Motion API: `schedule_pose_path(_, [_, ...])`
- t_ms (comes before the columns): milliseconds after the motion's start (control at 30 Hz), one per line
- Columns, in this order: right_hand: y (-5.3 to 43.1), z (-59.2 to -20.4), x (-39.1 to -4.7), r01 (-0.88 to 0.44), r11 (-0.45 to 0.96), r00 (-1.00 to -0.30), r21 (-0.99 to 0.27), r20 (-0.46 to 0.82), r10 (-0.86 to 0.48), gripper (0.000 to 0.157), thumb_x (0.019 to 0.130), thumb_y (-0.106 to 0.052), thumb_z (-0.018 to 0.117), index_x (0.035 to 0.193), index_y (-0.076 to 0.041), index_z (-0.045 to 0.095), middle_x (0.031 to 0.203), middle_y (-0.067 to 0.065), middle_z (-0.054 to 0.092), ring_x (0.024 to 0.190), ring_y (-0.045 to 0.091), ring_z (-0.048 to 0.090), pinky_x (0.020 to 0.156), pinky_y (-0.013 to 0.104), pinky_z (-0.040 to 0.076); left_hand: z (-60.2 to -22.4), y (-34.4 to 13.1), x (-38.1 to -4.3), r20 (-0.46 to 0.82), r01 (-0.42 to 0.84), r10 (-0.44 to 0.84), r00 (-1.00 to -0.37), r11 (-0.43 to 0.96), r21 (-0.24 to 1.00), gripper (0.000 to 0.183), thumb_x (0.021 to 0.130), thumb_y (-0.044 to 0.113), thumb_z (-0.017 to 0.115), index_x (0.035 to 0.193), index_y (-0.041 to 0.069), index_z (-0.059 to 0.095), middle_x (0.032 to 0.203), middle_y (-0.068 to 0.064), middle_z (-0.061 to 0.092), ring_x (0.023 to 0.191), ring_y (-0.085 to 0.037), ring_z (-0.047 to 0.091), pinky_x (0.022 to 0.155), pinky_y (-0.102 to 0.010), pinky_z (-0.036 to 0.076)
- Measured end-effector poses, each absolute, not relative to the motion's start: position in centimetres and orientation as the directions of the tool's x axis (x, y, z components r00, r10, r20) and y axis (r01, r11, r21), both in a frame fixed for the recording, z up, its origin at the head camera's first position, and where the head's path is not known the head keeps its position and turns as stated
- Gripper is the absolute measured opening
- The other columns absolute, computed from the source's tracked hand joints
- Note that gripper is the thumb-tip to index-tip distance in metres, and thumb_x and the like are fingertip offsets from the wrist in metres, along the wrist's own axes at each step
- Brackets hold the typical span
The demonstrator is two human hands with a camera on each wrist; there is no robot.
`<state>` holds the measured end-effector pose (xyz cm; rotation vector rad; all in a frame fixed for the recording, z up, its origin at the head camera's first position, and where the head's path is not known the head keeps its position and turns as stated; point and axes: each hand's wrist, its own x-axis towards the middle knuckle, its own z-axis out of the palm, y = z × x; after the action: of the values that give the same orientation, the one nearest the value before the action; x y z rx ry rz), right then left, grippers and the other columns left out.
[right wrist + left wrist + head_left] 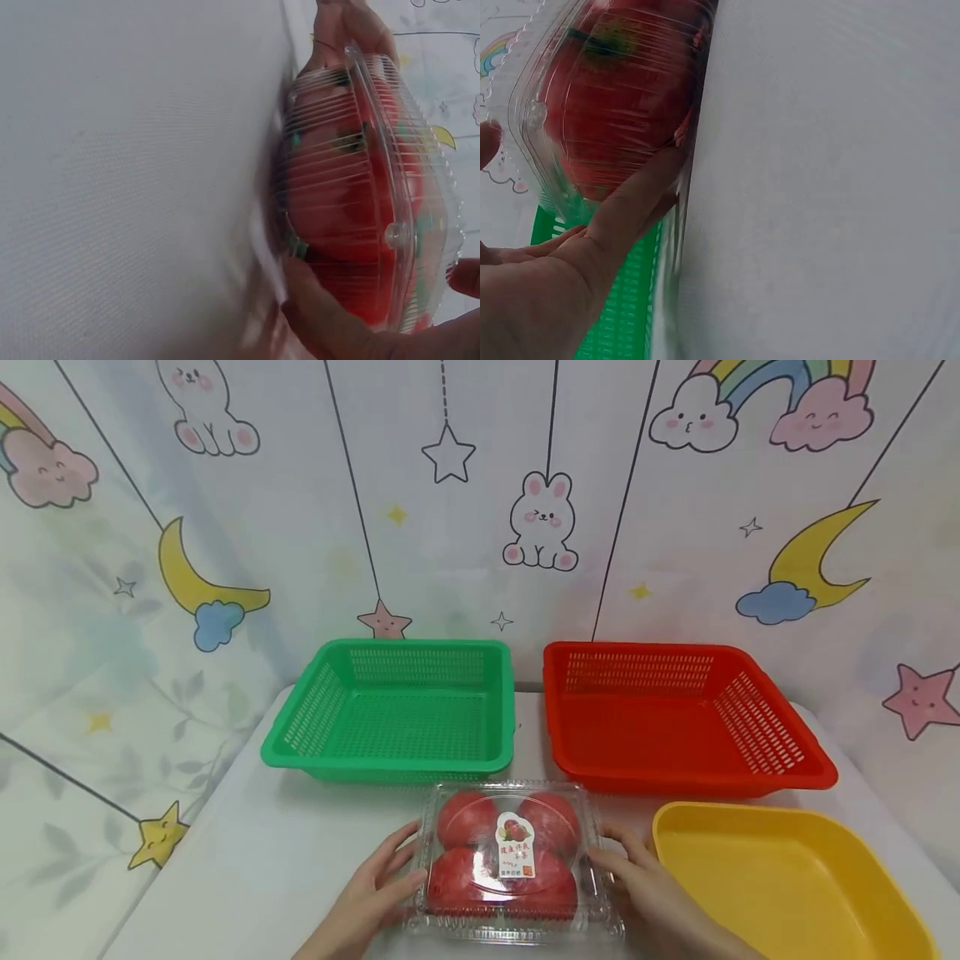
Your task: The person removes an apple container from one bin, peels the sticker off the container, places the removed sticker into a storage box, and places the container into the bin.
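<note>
The clear plastic box (pixel 501 893) of red fruit (pixel 468 818) lies squarely between my left hand (pixel 375 889) and my right hand (pixel 645 881), at the near middle of the white table (pixel 247 860). It looks a little longer left to right than near to far, so its long axis runs from one palm to the other, and neither hand is clearly nearer. I grip it at both ends, each hand holding its own side between thumb and fingers; whether its base touches the table I cannot tell. The green basket (pixel 423 768) stands beyond it, far left, the red basket (pixel 690 781) far right, and the yellow tray (pixel 780 893) just right of my right hand.
</note>
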<state>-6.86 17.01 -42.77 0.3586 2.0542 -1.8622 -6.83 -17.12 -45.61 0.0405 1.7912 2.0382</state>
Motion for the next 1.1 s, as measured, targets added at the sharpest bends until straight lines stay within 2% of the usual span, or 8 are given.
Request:
schedule_pose_path(133, [17.4, -42.1, -6.8, 0.387, 0.093, -0.915, -0.917, -0.394, -0.085, 0.054, 0.102, -0.024, 0.057, 0.149, -0.003, 0.039, 0.138, 0.019, 0.048, 0.113, 0.030, 0.054, 0.089, 0.041, 0.049, -45.4, -17.2, -7.1, -0.253, -0.282, 0.340, -0.906, -0.037, 0.959, 0.075, 0.101, 0.026, 0.061, 0.161, 0.009, 0.018, 0.159, -0.033, 0.021, 0.135, -0.046, 0.044, 0.092, -0.061, 0.051])
schedule_pose_path(233, [17.5, -41.3, -7.0, 0.344, 0.093, -0.925, -0.935, -0.354, -0.138, 0.060, 0.103, -0.023, 0.056, 0.153, 0.000, 0.033, 0.147, 0.025, 0.044, 0.118, 0.033, 0.056, 0.095, 0.044, 0.050, -45.0, -17.6, -7.1, -0.220, -0.238, 0.335, -0.916, -0.013, 0.971, 0.075, 0.101, 0.023, 0.062, 0.161, 0.011, 0.019, 0.158, -0.034, 0.023, 0.134, -0.048, 0.044, 0.092, -0.057, 0.052])
schedule_pose_path(300, [17.7, -40.5, -7.1, 0.303, 0.112, -0.937, -0.946, -0.317, -0.143, 0.061, 0.102, -0.022, 0.057, 0.153, 0.000, 0.033, 0.150, 0.026, 0.041, 0.122, 0.034, 0.056, 0.097, 0.041, 0.049, -44.9, -17.8, -7.4, -0.186, -0.197, 0.320, -0.929, 0.000, 0.980, 0.075, 0.100, 0.020, 0.063, 0.160, 0.010, 0.020, 0.157, -0.033, 0.026, 0.134, -0.049, 0.043, 0.094, -0.053, 0.052])
schedule_pose_path(500, [18.1, -37.8, -8.4, 0.097, 0.246, -0.987, -0.964, -0.126, -0.105, 0.053, 0.100, -0.019, 0.062, 0.146, 0.001, 0.046, 0.144, 0.019, 0.052, 0.127, 0.031, 0.052, 0.095, 0.022, 0.047, -45.0, -17.1, -9.4, -0.089, -0.090, 0.223, -0.971, 0.008, 0.996, 0.070, 0.100, 0.018, 0.062, 0.159, 0.005, 0.027, 0.156, -0.027, 0.033, 0.138, -0.048, 0.039, 0.100, -0.050, 0.049])
schedule_pose_path(667, [17.0, -36.5, -9.9, 0.011, 0.323, -0.989, -0.946, -0.057, -0.134, 0.046, 0.098, -0.023, 0.067, 0.140, -0.007, 0.054, 0.130, 0.012, 0.061, 0.110, 0.026, 0.060, 0.088, 0.028, 0.054, -45.5, -16.0, -11.2, -0.074, -0.072, 0.177, -0.981, 0.019, 0.997, 0.064, 0.100, 0.024, 0.061, 0.156, 0.007, 0.035, 0.159, -0.020, 0.033, 0.140, -0.048, 0.036, 0.105, -0.058, 0.042])
schedule_pose_path(767, [16.0, -36.4, -10.7, -0.033, 0.340, -0.981, -0.940, -0.033, -0.189, 0.043, 0.097, -0.021, 0.069, 0.135, -0.007, 0.057, 0.123, 0.012, 0.063, 0.100, 0.026, 0.060, 0.084, 0.034, 0.056, -45.7, -15.2, -12.0, -0.074, -0.069, 0.183, -0.980, 0.030, 0.997, 0.063, 0.100, 0.027, 0.062, 0.155, 0.008, 0.038, 0.161, -0.018, 0.029, 0.140, -0.048, 0.035, 0.107, -0.062, 0.036])
schedule_pose_path(900, [14.7, -36.4, -11.5, -0.085, 0.377, -0.955, -0.922, -0.033, -0.296, 0.039, 0.094, -0.021, 0.072, 0.129, -0.006, 0.061, 0.117, 0.012, 0.065, 0.098, 0.026, 0.061, 0.080, 0.035, 0.058, -45.7, -14.3, -12.9, -0.084, -0.077, 0.196, -0.977, 0.044, 0.996, 0.062, 0.100, 0.029, 0.064, 0.153, 0.007, 0.042, 0.160, -0.021, 0.029, 0.141, -0.050, 0.031, 0.109, -0.064, 0.033])
schedule_pose_path(1100, [12.9, -37.1, -12.6, -0.187, 0.420, -0.865, -0.888, -0.053, -0.498, 0.033, 0.095, -0.025, 0.072, 0.122, -0.009, 0.064, 0.109, 0.004, 0.066, 0.093, 0.023, 0.062, 0.072, 0.033, 0.057, -45.6, -14.5, -13.4, -0.113, -0.105, 0.163, -0.980, 0.061, 0.993, 0.054, 0.096, 0.023, 0.068, 0.143, 0.001, 0.053, 0.148, -0.023, 0.046, 0.132, -0.044, 0.046, 0.098, -0.052, 0.048])
